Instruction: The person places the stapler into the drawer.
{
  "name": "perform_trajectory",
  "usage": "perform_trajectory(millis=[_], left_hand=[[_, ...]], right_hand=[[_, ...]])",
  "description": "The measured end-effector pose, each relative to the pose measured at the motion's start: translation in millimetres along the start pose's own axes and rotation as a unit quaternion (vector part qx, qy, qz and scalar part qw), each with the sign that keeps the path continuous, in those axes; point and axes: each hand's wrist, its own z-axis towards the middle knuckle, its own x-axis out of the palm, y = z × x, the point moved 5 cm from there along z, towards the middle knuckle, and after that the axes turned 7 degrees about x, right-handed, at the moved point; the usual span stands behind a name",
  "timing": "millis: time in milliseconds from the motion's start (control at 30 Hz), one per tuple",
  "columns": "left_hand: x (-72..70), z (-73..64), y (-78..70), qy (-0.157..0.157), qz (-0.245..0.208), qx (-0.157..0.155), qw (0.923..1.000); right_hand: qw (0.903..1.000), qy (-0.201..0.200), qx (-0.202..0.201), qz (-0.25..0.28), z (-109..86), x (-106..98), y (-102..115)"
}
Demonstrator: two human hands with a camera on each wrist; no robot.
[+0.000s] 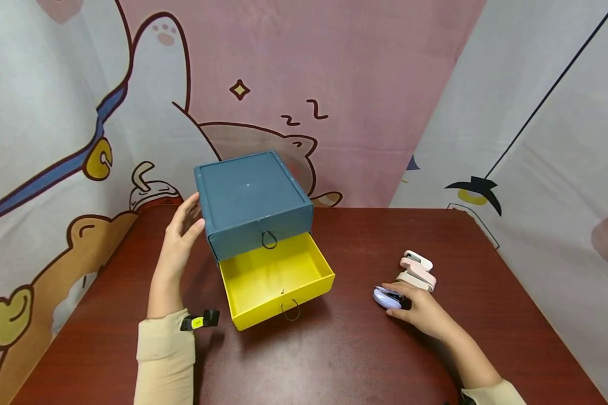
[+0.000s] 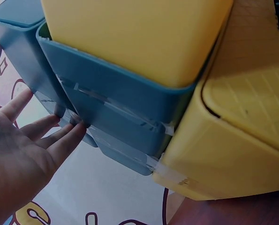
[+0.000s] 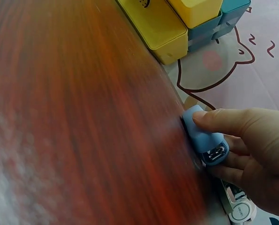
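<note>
Drawers: blue drawer unit (image 1: 253,202) is touched on its side by left hand (image 1: 179,236), fingers (image 2: 59,140) straight & flat against it. Yellow drawer (image 1: 276,281) is pulled out just beside that hand, w/ nothing seen inside. Small blue stapler (image 1: 387,297) is pinched by right hand (image 1: 420,309), thumb on top, fingers curled under. Pink & white staplers (image 1: 418,270) lie just beyond those fingers. All is set on dark red table (image 1: 334,349); cartoon cloth backdrop (image 1: 334,84) is hung behind.

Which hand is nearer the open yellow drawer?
Left. The left hand rests on the blue box just above the yellow drawer; the right hand grips a small blue stapler farther right.
</note>
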Motion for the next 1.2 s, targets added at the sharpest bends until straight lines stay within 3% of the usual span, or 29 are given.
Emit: perform_trajectory(millis=[367,833,1200], left_hand=[[0.0,-1.4,-0.3,0.002,0.000,-0.003,1.0000],[0.4,-1.9,-0.2,0.003,-0.008,-0.001,1.0000],[0.5,-0.7,-1.1,0.001,-0.002,-0.001,1.0000]], right_hand=[[0.9990,-0.034,-0.027,0.010,-0.3,-3,12],[0.9914,-0.108,-0.062,0.041,9.9,-21,64],[0.9896,-0.110,-0.065,0.065,33.2,-28,104]])
